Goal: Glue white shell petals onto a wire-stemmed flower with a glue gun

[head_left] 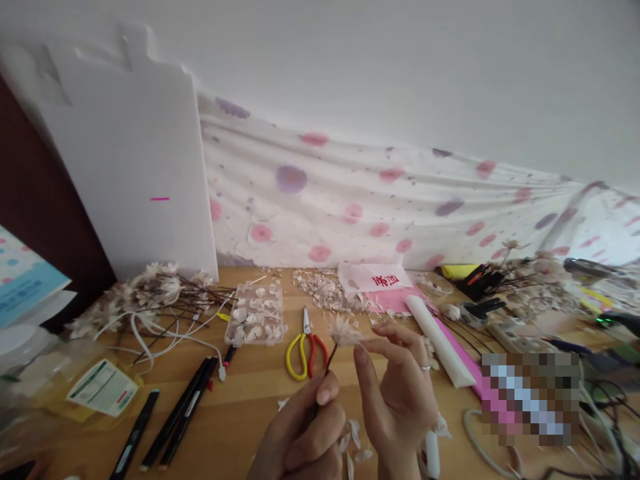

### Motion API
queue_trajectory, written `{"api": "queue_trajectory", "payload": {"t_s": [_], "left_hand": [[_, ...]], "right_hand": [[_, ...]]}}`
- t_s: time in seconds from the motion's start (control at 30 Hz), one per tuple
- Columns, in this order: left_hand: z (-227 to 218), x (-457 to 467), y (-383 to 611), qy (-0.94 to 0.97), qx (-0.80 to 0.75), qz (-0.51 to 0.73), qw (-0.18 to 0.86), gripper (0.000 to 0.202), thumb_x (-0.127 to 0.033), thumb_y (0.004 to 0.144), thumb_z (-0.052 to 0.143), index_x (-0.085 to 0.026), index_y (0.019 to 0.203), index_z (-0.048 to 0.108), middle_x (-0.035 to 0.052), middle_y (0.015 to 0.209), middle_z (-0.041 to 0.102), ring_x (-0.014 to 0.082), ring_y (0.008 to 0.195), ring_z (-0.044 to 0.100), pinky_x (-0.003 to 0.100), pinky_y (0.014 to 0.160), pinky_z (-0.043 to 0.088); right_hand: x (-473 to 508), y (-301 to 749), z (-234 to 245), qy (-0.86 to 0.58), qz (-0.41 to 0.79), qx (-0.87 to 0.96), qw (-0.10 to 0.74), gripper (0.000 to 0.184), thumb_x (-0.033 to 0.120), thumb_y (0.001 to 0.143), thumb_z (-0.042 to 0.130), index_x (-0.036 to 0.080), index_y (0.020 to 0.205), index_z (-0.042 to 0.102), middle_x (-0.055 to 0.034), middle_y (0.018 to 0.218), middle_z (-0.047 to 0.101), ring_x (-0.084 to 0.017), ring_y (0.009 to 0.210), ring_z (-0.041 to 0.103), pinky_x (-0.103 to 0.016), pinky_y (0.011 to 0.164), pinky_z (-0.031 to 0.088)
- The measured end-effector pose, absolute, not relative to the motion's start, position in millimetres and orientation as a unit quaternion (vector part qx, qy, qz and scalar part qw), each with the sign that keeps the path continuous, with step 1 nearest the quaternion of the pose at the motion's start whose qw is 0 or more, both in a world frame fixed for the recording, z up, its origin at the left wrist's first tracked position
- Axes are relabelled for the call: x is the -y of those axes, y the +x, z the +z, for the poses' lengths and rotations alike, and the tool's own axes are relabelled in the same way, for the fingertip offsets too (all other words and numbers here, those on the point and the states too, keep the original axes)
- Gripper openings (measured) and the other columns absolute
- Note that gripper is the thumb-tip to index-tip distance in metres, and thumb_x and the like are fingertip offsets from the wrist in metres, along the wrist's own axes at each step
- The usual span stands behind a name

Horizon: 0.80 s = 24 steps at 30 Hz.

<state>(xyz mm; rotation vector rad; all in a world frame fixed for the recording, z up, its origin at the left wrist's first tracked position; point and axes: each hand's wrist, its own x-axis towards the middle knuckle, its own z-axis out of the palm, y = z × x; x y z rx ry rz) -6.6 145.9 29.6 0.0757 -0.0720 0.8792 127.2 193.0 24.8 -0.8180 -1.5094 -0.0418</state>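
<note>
The person's left hand (307, 430) has its grip closed around a thin dark stem (331, 359), pinched between thumb and curled fingers. On top of that stem sits a pale flower (344, 331) with thin, translucent petals, held upright above the bench (250, 407), the stem leaning slightly toward one o'clock. Taking the flower as the centre of the dial, with twelve pointing away from the person, the right hand (397, 387) comes in from four o'clock. Its thumb and forefinger tips nearly meet at the flower's edge, the other fingers loosely bent; whether that grip has a petal between its tips cannot be told. A ring (425, 367) shows on one of its fingers.

Near the flower at nine o'clock lie scissors (297, 357) with one yellow and one red handle, blades pointing to twelve. Farther out that way stands a clear compartment tray (254, 315) filled with pale petals, and beyond it a bunch of dried flowers (160, 287). Black markers (187, 410) rest at eight o'clock. A heap of loose petals (327, 291) spreads at eleven, a white packet with red characters (375, 277) lies at one, and a white roll (440, 341) at three.
</note>
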Motion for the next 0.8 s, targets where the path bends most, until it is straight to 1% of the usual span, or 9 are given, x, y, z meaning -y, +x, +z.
{"api": "queue_trajectory", "payload": {"t_s": [0.13,0.27,0.37,0.43,0.5,0.6,0.7,0.8], "left_hand": [[25.3,-146.0,-8.4,0.046,0.040,0.424,0.904,0.014,-0.020,0.091,0.068,-0.015,0.077,0.069,-0.0146,0.035,0.031,0.0006,0.027,0.002,0.007,0.025,0.016],[23.2,-147.4,-13.8,0.046,0.041,0.428,0.902,0.011,-0.016,0.086,0.074,-0.014,0.078,0.068,-0.0161,0.036,0.031,0.0006,0.029,-0.001,0.007,0.027,0.020],[23.7,-149.3,-18.4,0.060,0.029,0.415,0.908,0.012,-0.020,0.086,0.075,-0.015,0.078,0.068,-0.0159,0.036,0.029,0.0019,0.027,0.003,0.009,0.025,0.017],[23.1,-151.0,-19.9,0.077,0.025,0.410,0.908,0.012,-0.022,0.087,0.075,-0.017,0.078,0.068,-0.0156,0.035,0.029,0.0027,0.027,0.004,0.010,0.025,0.016],[20.9,-153.0,-20.4,0.090,0.020,0.415,0.905,0.011,-0.024,0.087,0.075,-0.018,0.080,0.069,-0.0156,0.036,0.028,0.0026,0.028,0.003,0.009,0.026,0.017],[16.8,-157.7,-22.7,0.125,0.005,0.430,0.894,0.012,-0.029,0.088,0.074,-0.019,0.081,0.071,-0.0152,0.039,0.027,0.0014,0.029,0.004,0.008,0.028,0.020],[16.8,-165.1,-27.3,0.173,-0.037,0.435,0.883,0.017,-0.039,0.088,0.072,-0.022,0.082,0.073,-0.0138,0.041,0.027,0.0016,0.030,0.008,0.009,0.031,0.022],[19.3,-170.6,-27.8,0.234,-0.117,0.471,0.843,0.026,-0.051,0.084,0.070,-0.025,0.078,0.071,-0.0124,0.041,0.033,0.0026,0.032,0.013,0.012,0.034,0.024]], "right_hand": [[-192.9,125.6,25.0,-0.360,-0.013,0.665,0.654,0.020,0.004,0.085,0.064,0.022,0.093,0.067,-0.0042,0.101,0.058,-0.021,0.099,0.057,-0.036,0.082,0.047],[-190.4,125.6,24.0,-0.362,0.019,0.670,0.648,0.021,0.005,0.088,0.061,0.022,0.098,0.065,-0.0040,0.104,0.056,-0.019,0.101,0.056,-0.034,0.086,0.046],[-185.8,126.9,24.1,-0.362,0.040,0.663,0.654,0.022,0.007,0.092,0.056,0.023,0.105,0.064,-0.0040,0.106,0.055,-0.018,0.103,0.054,-0.031,0.087,0.046],[-182.6,127.6,24.6,-0.372,0.040,0.659,0.652,0.024,0.008,0.095,0.051,0.023,0.106,0.065,-0.0038,0.106,0.055,-0.017,0.103,0.054,-0.029,0.086,0.046],[-180.4,127.9,25.1,-0.384,0.031,0.663,0.642,0.024,0.007,0.096,0.049,0.023,0.103,0.066,-0.0032,0.104,0.056,-0.016,0.101,0.055,-0.027,0.085,0.046],[-178.6,128.1,24.8,-0.393,0.044,0.662,0.636,0.021,0.008,0.095,0.054,0.024,0.099,0.067,-0.0023,0.100,0.058,-0.015,0.098,0.057,-0.024,0.082,0.047],[-176.7,129.8,23.6,-0.393,0.102,0.638,0.655,0.016,0.011,0.093,0.060,0.026,0.090,0.067,-0.0014,0.097,0.059,-0.015,0.095,0.058,-0.023,0.081,0.047],[-172.8,133.2,23.2,-0.403,0.169,0.615,0.656,0.015,0.017,0.094,0.060,0.025,0.081,0.064,-0.0013,0.094,0.060,-0.016,0.093,0.058,-0.024,0.080,0.047]]}}
